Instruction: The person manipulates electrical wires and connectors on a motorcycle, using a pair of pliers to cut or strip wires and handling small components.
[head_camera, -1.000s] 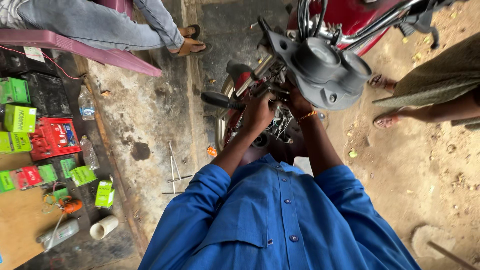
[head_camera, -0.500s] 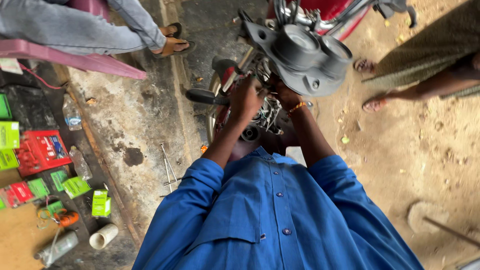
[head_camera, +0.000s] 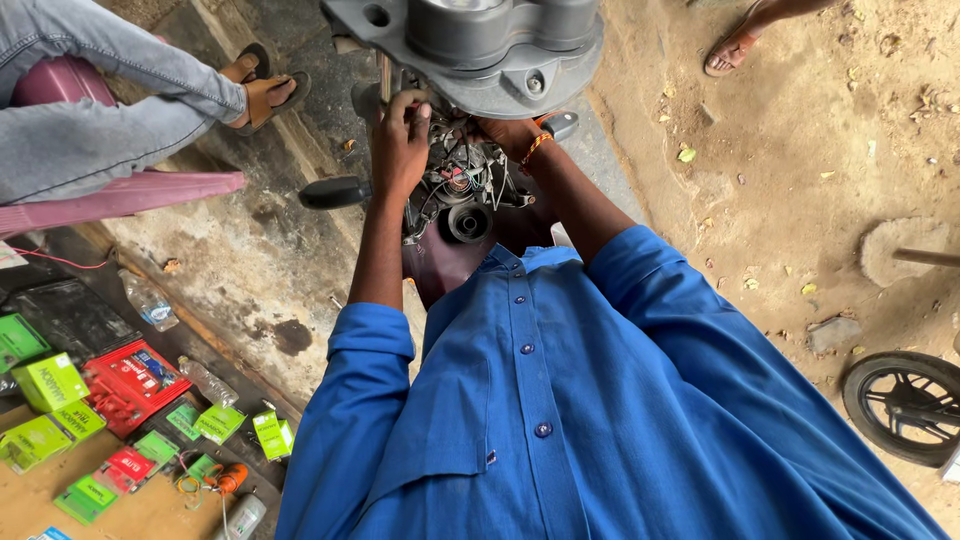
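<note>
At the far left a seated person's jeans-clad legs (head_camera: 90, 110) and sandalled feet (head_camera: 262, 85) rested beside a pink bench (head_camera: 120, 195), with green and red boxes (head_camera: 130, 385) spread on the near-left floor. The left hand (head_camera: 400, 140) was raised to the motorcycle's steering head, fingers curled closed around a slim upright metal part (head_camera: 385, 75) just under the grey instrument housing (head_camera: 470, 50); whether that part was a tool or a fitting could not be told. A black handlebar grip (head_camera: 335, 192) projected just left of that forearm. Between the hands lay the exposed wiring cluster (head_camera: 462, 185) with a round black component below it. The right hand (head_camera: 508, 135), wearing an orange bracelet (head_camera: 535, 148), reached under the housing; its fingers were hidden, so their opening and any hold could not be told. For sound work here, the judgement was that the left hand should steady the upright part firmly while the right hand worked by feel, keeping the loose wires away from pinch points and applying force squarely, not sideways. At the far right lay sandy ground (head_camera: 800, 180), another person's sandalled foot (head_camera: 735, 45) and a loose wheel (head_camera: 905, 405). Compared with the frame half a second earlier, the view had closed in on the steering head, the housing sat higher in frame, and both hands remained at the same cluster.
</note>
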